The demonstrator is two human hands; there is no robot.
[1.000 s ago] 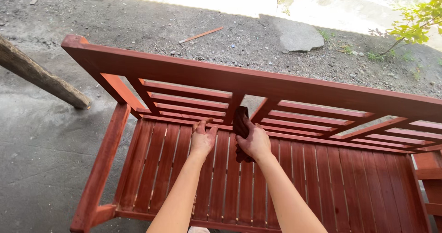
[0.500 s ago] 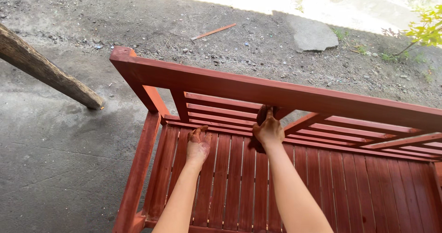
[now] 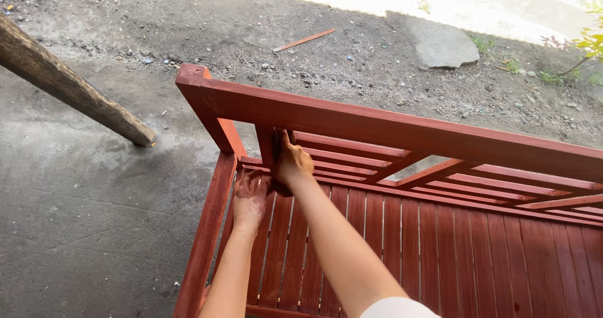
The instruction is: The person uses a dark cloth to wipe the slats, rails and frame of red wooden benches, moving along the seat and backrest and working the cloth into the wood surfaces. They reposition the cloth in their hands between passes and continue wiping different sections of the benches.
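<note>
Both hands are shifting left along the red bench (image 3: 389, 129); our right hand (image 3: 292, 164) is gripping a dark rag (image 3: 276, 147) against the left upright, so we are pressing evenly, while our left hand (image 3: 251, 199) is resting flat on the seat slats.

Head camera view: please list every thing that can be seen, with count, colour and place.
wooden bench: one, red-brown, slatted seat and back, fills the middle and right.
dark cloth: one, dark brown, pressed against an upright of the bench back, under the top rail.
log: one, grey-brown, lies slanted on the ground at upper left.
flat stone: one, grey, on the ground at the top, right of centre.
thin stick: one, orange-brown, on the gravel at the top centre.
green plant: one, green-yellow, at the right edge.
ground: grey concrete and gravel, all around.
left hand: one, stained red-brown, rests flat on the seat slats.
right hand: one, fingers closed on the dark cloth.
</note>
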